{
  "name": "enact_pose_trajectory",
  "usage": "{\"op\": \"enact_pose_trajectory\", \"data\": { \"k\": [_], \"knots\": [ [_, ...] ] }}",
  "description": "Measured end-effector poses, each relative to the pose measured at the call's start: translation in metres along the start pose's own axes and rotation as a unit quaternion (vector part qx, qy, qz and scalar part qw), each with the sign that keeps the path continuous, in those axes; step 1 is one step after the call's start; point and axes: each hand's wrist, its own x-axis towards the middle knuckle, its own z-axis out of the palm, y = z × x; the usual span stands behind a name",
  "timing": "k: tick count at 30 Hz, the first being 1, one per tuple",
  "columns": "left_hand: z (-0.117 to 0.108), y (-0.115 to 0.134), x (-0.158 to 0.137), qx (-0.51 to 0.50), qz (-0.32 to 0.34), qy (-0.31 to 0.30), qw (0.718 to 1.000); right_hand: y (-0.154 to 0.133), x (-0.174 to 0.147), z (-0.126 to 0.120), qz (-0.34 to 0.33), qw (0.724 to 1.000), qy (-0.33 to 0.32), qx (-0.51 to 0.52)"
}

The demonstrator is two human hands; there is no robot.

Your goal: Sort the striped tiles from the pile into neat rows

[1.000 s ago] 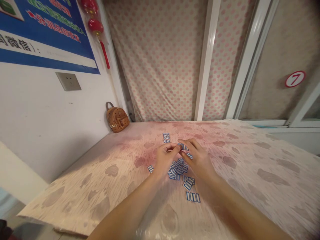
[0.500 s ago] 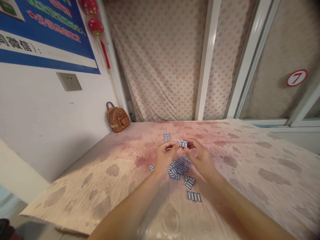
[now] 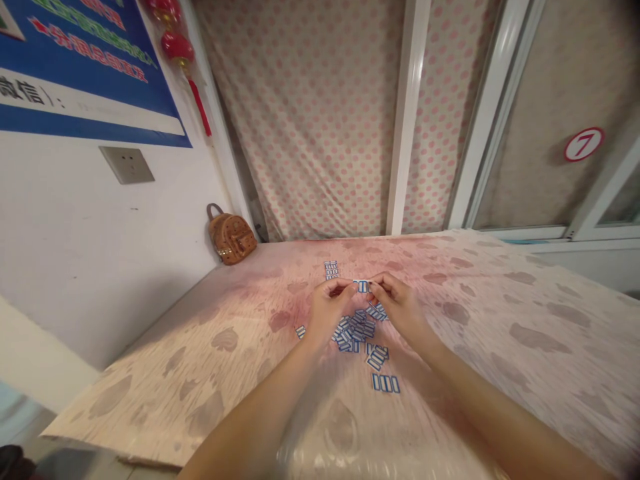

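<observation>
My left hand [image 3: 329, 308] and my right hand [image 3: 401, 305] meet above the middle of the table, both closed. Between their thumbs and fingertips they pinch a small white piece with blue-edged bars [image 3: 363, 287], one hand at each end. Directly below lies a loose pile of similar blue-and-white pieces [image 3: 356, 331], partly covered by my hands. Behind my left fingers, a neat block of such pieces [image 3: 331, 269] is laid out; its near end is hidden. Closer to me rest a tilted piece [image 3: 377, 359] and a separate flat one [image 3: 386, 383].
A patterned cloth [image 3: 210, 393] covers the table. One small striped piece [image 3: 301, 331] lies left of the pile, beside my left wrist. At the back left corner a brown mini backpack [image 3: 233, 238] leans near the wall. A dotted curtain [image 3: 310, 120] hangs behind the table.
My view has shifted slightly. My right fingertips have moved in over the right end of the held piece, so less of it shows. The pieces on the table appear unmoved.
</observation>
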Motion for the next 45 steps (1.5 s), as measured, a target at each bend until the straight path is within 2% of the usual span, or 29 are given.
{"op": "enact_pose_trajectory", "data": {
  "k": [4, 6, 7, 10, 12, 15, 22, 27, 33, 35, 40, 42, 45],
  "knots": [
    [-0.004, -0.004, 0.006, 0.02, 0.03, 0.008, 0.999, 0.006, 0.007, -0.01, -0.01, 0.999, 0.004, -0.035],
    [-0.008, -0.008, 0.01, 0.02, 0.036, 0.025, 0.999, 0.015, 0.012, -0.02, -0.01, 0.994, 0.019, -0.105],
    [-0.01, -0.01, 0.012, 0.018, 0.037, 0.033, 0.999, 0.021, 0.014, -0.026, 0.0, 0.985, 0.029, -0.171],
    [-0.017, -0.015, 0.018, 0.023, 0.044, 0.041, 0.998, 0.038, 0.016, -0.039, 0.06, 0.923, -0.021, -0.379],
    [-0.02, -0.016, 0.021, 0.025, 0.045, 0.044, 0.998, 0.046, 0.015, -0.041, 0.106, 0.881, -0.071, -0.456],
    [-0.023, -0.014, 0.023, 0.022, 0.045, 0.053, 0.997, 0.052, 0.011, -0.035, 0.132, 0.852, -0.118, -0.492],
    [-0.022, -0.014, 0.023, 0.023, 0.041, 0.054, 0.997, 0.056, 0.014, -0.019, 0.065, 0.838, -0.144, -0.522],
    [-0.021, -0.02, 0.023, 0.028, 0.04, 0.046, 0.998, 0.06, 0.017, -0.02, 0.081, 0.842, -0.152, -0.511],
    [-0.021, -0.023, 0.023, 0.028, 0.036, 0.046, 0.998, 0.06, 0.015, -0.02, 0.059, 0.858, -0.144, -0.489],
    [-0.021, -0.023, 0.023, 0.032, 0.034, 0.045, 0.998, 0.057, 0.016, -0.021, 0.033, 0.874, -0.11, -0.472],
    [-0.019, -0.017, 0.019, 0.045, 0.032, 0.04, 0.998, 0.031, 0.017, -0.028, -0.113, 0.923, 0.093, -0.356],
    [-0.017, -0.015, 0.018, 0.047, 0.03, 0.042, 0.998, 0.019, 0.015, -0.028, -0.116, 0.943, 0.118, -0.29],
    [-0.014, -0.014, 0.016, 0.046, 0.022, 0.051, 0.997, 0.009, 0.012, -0.024, -0.071, 0.975, 0.089, -0.192]
  ]
}}
